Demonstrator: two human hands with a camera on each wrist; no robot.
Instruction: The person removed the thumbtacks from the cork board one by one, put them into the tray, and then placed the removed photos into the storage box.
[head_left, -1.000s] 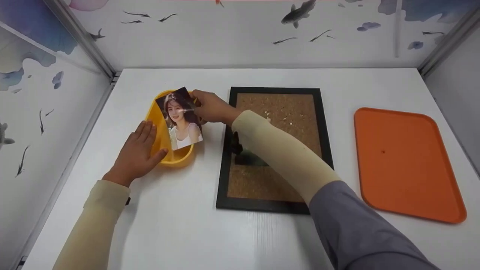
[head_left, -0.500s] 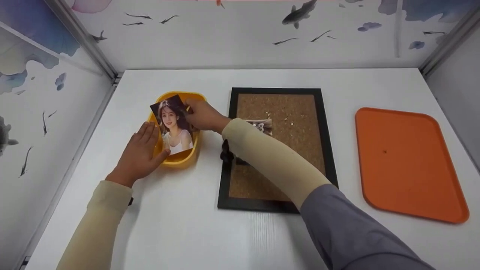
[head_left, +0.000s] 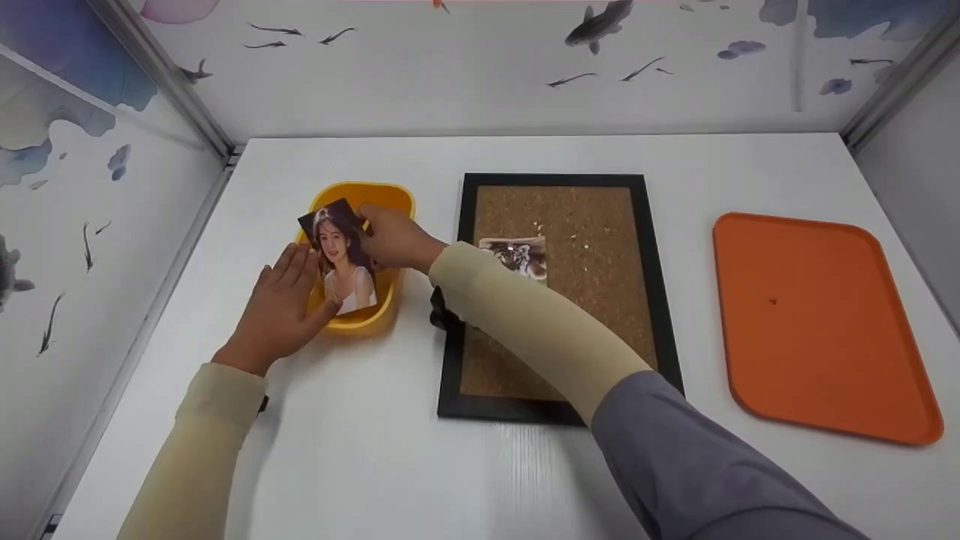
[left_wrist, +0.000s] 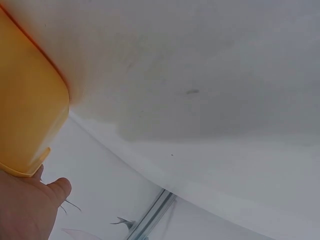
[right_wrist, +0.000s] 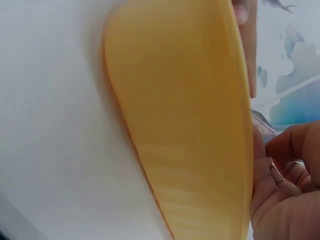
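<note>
A photo of a person in a white top (head_left: 346, 262) lies slanted over the yellow basket (head_left: 375, 319) in the head view. The right hand (head_left: 397, 238) pinches the photo's upper right edge between thumb and fingers, above the basket's right side. At the basket's left rim rests the left hand (head_left: 277, 311), its fingers straight and its thumb near the photo's lower edge. In the left wrist view the left hand (left_wrist: 30, 205) touches the rim of the basket (left_wrist: 30, 100). The right wrist view shows the right hand (right_wrist: 290, 185) beside the basket's wall (right_wrist: 185, 100).
A black-framed cork board (head_left: 555, 367) lies right of the basket, partly under the right sleeve, with a small picture (head_left: 521, 256) on it. An orange tray (head_left: 825, 330) stands at the far right of the white table (head_left: 360, 450). Patterned walls stand behind and to the left.
The right hand has moved left and toward the near side, carrying the photo lower over the basket. The small picture on the board has come into view. The left hand has stayed almost still.
</note>
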